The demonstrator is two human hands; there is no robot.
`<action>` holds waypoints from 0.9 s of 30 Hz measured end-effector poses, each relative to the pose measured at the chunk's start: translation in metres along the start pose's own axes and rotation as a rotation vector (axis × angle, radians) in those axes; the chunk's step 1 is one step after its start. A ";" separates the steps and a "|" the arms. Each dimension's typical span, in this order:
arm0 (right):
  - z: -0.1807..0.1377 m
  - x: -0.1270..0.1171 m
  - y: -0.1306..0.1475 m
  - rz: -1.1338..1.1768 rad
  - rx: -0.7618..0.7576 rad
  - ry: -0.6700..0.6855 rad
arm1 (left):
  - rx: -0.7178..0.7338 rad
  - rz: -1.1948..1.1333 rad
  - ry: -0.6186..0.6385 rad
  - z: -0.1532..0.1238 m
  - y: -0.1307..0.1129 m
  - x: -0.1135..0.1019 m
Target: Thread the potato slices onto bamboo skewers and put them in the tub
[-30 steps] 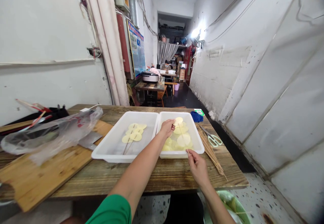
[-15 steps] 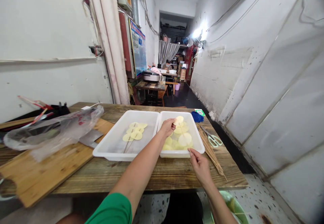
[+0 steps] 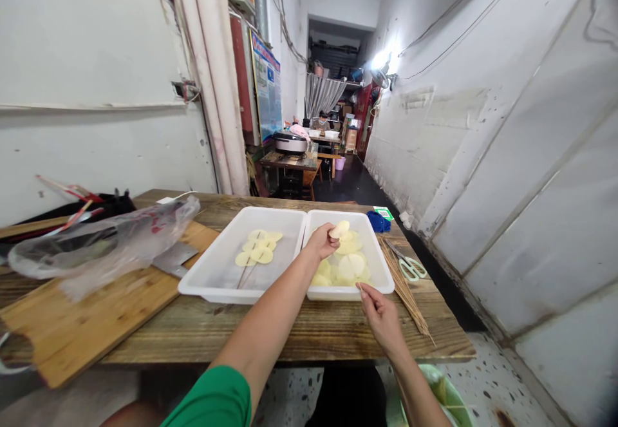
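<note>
Two loaded skewers [image 3: 262,256] are lying, seemingly finished, in the left plastic tray [image 3: 212,279]; many thin, pale, wet-looking loose slices [image 3: 322,279] are remaining in the right plastic tray [image 3: 333,294], with straw-coloured bamboo sticks [image 3: 410,299] lying bundled alongside. Left hand [image 3: 322,242] is pinching a smooth, round, potato-like slice [image 3: 340,228] above the right tray; right hand [image 3: 379,306] is pinching a slim skewer's end [image 3: 358,284] at the near rim, fingertips pressed together; another disc [image 3: 351,265] is apparently sitting along that skewer.
</note>
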State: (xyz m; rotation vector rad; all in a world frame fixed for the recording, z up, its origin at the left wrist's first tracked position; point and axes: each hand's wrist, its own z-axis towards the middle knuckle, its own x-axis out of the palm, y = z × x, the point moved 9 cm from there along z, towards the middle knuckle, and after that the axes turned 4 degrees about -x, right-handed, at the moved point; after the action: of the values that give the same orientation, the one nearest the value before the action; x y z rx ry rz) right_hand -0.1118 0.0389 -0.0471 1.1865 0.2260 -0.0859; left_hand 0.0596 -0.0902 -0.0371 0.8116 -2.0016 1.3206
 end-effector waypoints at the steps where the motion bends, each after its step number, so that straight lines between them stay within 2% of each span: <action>1: 0.000 0.001 -0.002 0.016 0.014 0.009 | -0.007 0.000 0.003 -0.001 0.001 0.001; 9: 0.003 0.010 -0.011 0.134 0.110 0.067 | 0.021 0.020 0.004 -0.004 0.001 0.003; 22: 0.009 -0.005 0.008 -0.062 0.010 -0.052 | -0.018 0.045 -0.067 -0.006 0.005 -0.001; 24: 0.008 -0.002 0.010 -0.052 0.019 -0.059 | 0.015 0.009 -0.021 -0.008 0.003 0.006; 27: 0.005 0.006 0.010 -0.002 0.039 -0.066 | 0.027 -0.075 0.112 -0.012 0.003 0.021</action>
State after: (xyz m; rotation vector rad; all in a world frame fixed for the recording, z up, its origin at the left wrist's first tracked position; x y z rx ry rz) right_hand -0.1031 0.0384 -0.0378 1.2206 0.1677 -0.1314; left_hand 0.0462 -0.0814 -0.0187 0.7992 -1.8531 1.3234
